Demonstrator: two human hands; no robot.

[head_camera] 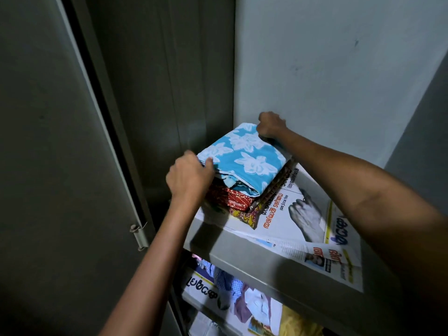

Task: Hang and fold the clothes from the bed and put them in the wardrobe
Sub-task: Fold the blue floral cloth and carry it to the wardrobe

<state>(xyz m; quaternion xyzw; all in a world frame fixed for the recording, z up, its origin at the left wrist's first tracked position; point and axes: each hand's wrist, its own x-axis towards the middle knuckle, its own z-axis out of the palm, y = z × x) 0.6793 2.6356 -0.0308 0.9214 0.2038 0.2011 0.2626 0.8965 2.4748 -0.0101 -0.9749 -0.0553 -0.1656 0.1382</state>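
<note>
On the wardrobe shelf, both hands (left, right) grip the folded blue cloth.

Home bedroom: wardrobe, folded clothes

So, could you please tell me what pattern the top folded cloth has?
Turquoise blue with white flowers, on the top folded cloth; the head view shows it.

There is one view, from a wide-angle camera worn on the head. It looks forward and steeply down into an open metal wardrobe, close to a newspaper-lined shelf. Both forearms reach away from the lens to a stack of folded clothes near mid-frame. The wardrobe door fills the left side (its straight edges bow with the lens).
</note>
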